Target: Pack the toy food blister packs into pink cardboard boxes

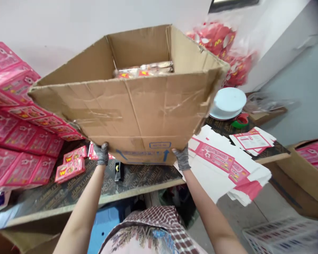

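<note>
At the left edge of the frame a tall stack of pink boxes [29,141] rises close to the carton's left side, so a sideways swing could knock it. Right of the stack's foot, small red packs [70,170] lie on the dark-topped table [145,175]. The grey-gloved left hand [101,154] grips the lower left of the big cardboard carton [137,116], its thumb showing on the near face and the other fingers partly hidden. Just right of that hand sits a black tape dispenser [118,172], where the carton could catch it if drawn nearer. The carton fills the middle of the frame, open at the top, with wrapped packs [145,71] inside; whether its base rests on the table or is raised, I cannot tell. Its near wall is creased and taped, so a heavy load might make it bulge or tear. The gloved right hand [182,157] grips the lower right corner; with both holds so low, the carton could tip if the contents shift. Under and beside that hand, flat printed sheets [217,165] overhang the table's front edge at centre right, and a brushing forearm could send them sliding to the floor. Farther right stand a white tub [229,102] and a green-and-red tape roll [240,121].
</note>
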`<state>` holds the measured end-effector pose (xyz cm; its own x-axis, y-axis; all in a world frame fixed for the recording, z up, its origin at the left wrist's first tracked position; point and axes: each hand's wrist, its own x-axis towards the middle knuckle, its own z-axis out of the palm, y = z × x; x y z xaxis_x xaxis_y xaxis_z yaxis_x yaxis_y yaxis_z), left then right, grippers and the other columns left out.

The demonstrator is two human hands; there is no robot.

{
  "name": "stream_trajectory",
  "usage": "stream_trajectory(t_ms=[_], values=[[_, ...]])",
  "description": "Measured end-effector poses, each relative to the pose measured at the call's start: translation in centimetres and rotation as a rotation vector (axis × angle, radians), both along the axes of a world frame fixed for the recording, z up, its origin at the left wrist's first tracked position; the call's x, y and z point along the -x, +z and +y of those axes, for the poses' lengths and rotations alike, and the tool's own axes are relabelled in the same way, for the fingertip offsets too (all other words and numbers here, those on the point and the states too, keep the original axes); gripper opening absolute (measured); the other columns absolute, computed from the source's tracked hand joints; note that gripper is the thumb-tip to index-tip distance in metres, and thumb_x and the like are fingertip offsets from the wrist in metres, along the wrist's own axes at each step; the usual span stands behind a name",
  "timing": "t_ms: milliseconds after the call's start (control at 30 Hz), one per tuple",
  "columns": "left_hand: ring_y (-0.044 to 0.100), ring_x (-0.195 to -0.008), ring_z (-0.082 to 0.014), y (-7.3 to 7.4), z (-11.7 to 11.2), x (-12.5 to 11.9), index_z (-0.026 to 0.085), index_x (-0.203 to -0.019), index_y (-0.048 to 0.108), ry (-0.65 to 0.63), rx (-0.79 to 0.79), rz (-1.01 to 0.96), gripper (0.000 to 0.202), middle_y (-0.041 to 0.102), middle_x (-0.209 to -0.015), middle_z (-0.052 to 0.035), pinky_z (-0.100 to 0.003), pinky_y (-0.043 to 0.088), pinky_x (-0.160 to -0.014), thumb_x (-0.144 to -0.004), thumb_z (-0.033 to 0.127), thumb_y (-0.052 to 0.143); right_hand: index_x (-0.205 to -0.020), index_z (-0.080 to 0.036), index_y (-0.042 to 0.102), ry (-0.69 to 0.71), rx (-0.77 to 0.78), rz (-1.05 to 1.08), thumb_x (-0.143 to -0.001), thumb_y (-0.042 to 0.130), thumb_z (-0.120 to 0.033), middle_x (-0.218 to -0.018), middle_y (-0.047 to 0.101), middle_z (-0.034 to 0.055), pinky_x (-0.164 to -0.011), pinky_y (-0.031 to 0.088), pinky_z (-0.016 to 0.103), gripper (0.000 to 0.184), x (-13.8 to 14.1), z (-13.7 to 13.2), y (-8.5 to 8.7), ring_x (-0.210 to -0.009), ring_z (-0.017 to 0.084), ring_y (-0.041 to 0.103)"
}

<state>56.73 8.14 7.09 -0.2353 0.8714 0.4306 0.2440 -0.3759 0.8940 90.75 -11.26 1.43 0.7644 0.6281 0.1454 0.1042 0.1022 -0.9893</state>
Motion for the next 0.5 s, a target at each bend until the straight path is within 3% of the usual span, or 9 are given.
stream_trajectory(t_ms=[133, 300, 400, 500], values=[[0.067, -0.103, -0.0299, -1.6, 3.8, -1.8, 0.018, -0.124, 0.051, 0.037, -0.040, -0.020, 0.094, 0.068, -0.110, -0.0118, -0.046, 0.056, -0.091, -0.060, 0.085, 0.065, -0.128, -0.028, 0.056, -0.226, -0.009, 0.003, -0.057, 0.079, -0.070, -0.123, 0.068, 0.0129, -0.096, 0.057, 0.055, 0.086, 0.2, 1.5, -1.6, -0.117, 0.032, 0.064], [0.063, -0.115, -0.0296, -0.8, 12.0, -3.9, 0.016, -0.126, 0.051, -0.058, -0.084, -0.023, 0.087, 0.067, -0.117, -0.0130, -0.045, 0.055, -0.098, -0.067, 0.078, 0.068, -0.130, -0.022, 0.052, -0.300, -0.014, 0.006, -0.057, 0.080, -0.066, -0.124, 0.067, 0.0143, -0.099, 0.055, 0.050, 0.090, 1.1, 6.8, -1.4, -0.114, 0.029, 0.064], [0.060, -0.120, -0.0247, -0.4, 17.7, -5.4, 0.011, -0.126, 0.048, -0.165, -0.082, -0.132, 0.080, 0.066, -0.122, -0.0136, -0.040, 0.052, -0.104, -0.072, 0.063, 0.076, -0.133, -0.019, 0.050, -0.344, 0.131, -0.015, -0.065, 0.081, -0.054, -0.118, 0.069, 0.0128, -0.098, 0.055, 0.043, 0.082, 0.7, 11.6, -0.4, -0.109, 0.025, 0.066], [0.060, -0.116, -0.0171, -0.5, 22.4, -7.4, 0.004, -0.131, 0.041, -0.246, -0.016, -0.183, 0.073, 0.064, -0.123, -0.0133, -0.036, 0.049, -0.105, -0.080, 0.042, 0.077, -0.134, -0.016, 0.052, -0.371, 0.337, -0.115, -0.076, 0.079, -0.045, -0.113, 0.070, 0.0126, -0.093, 0.057, 0.039, 0.071, -1.6, 16.1, 1.1, -0.101, 0.022, 0.068]])
